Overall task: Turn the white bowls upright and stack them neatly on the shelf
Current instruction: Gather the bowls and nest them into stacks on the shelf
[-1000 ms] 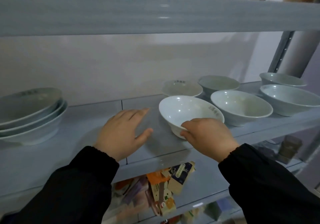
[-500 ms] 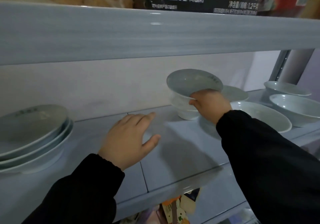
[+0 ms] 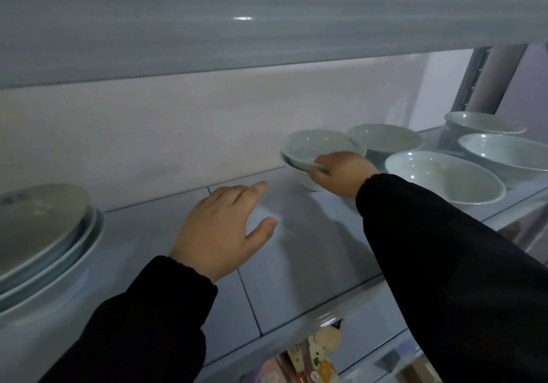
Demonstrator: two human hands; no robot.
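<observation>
Right hand grips glossy round bowl; left hand flat.

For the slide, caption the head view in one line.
Right hand grips an upright white bowl nested in a second bowl; left hand open above the shelf.

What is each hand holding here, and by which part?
The right hand grips the top white bowl by its near rim. The left hand holds nothing; it is open over the shelf.
</observation>
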